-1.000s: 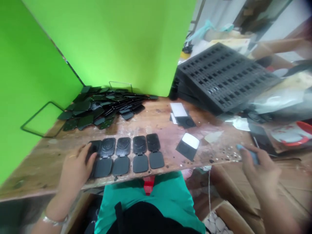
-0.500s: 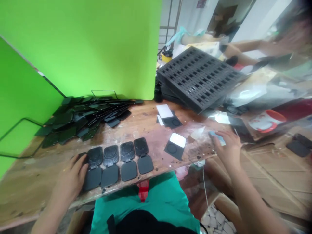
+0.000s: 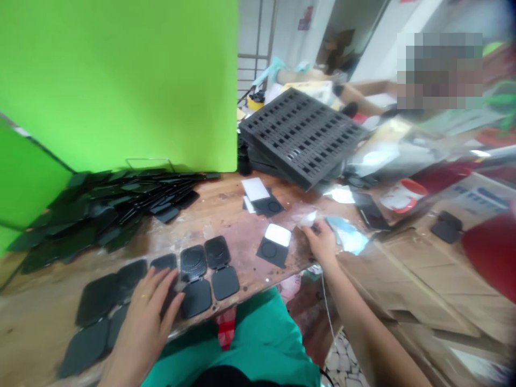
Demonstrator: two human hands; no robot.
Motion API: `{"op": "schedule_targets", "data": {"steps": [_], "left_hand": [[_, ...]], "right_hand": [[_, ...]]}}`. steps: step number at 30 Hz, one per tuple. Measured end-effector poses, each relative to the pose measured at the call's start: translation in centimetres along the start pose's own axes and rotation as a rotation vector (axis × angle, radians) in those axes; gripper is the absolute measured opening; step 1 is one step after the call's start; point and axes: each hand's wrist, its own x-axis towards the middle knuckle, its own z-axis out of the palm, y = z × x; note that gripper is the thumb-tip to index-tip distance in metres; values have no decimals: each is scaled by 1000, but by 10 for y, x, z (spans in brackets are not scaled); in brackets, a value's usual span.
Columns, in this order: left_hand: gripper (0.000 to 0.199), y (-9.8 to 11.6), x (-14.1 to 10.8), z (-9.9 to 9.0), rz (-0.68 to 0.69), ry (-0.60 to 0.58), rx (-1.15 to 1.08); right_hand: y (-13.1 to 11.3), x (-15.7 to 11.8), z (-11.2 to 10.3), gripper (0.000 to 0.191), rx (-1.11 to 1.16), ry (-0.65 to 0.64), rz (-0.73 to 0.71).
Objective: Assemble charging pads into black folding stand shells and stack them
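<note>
A row of black folding pads, each two square halves joined by a hinge (image 3: pixel 195 279), lies along the table's front edge. My left hand (image 3: pixel 147 306) rests with fingers spread over one of the middle pads and partly covers it. The rightmost pad (image 3: pixel 217 252) lies open and uncovered. To the right, my right hand (image 3: pixel 323 244) has its fingers bent and drawn together beside a crumpled whitish film (image 3: pixel 308 218); what is between the fingertips is hidden. A light-blue crumpled sheet (image 3: pixel 347 235) lies just behind that hand. Left of it is a dark square card with a ring (image 3: pixel 274 252), a white piece (image 3: pixel 278 235) across its upper part.
A heap of black plates (image 3: pixel 121 209) lies before the green partition (image 3: pixel 161 80). Slotted black trays (image 3: pixel 302 140) are stacked behind. A white-and-orange mug (image 3: pixel 403 196) and a cardboard box (image 3: pixel 427 279) stand right. Another person is at the far right.
My right hand has moved left from the light-blue sheet to the whitish film. My left hand has shifted from the row's left end onto a middle pad. The view has turned right.
</note>
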Motion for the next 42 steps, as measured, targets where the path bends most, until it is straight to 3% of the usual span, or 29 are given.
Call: {"op": "schedule_targets", "data": {"steps": [5,11,18,26,31,42], "left_hand": [[40,31,18,27,150,35,-46],[44,59,43,41,252,13,87],[39,84,40,37,132,-120,251],[45,98,37,26,15,-233,159],[46,98,32,27,-11,-238,94],[48,99,29,24,0,-274,58]], "right_hand": [[-25,-10,5,34,201,-2,44],[-63,-43,25,32,475,-253,124],[-77,-66,36,36,614,-462,226],[-75,-72,48,40,701,-522,334],[-80,-73,68,36,613,-527,248],[-107,-60,113,33,186,-610,-199]]}}
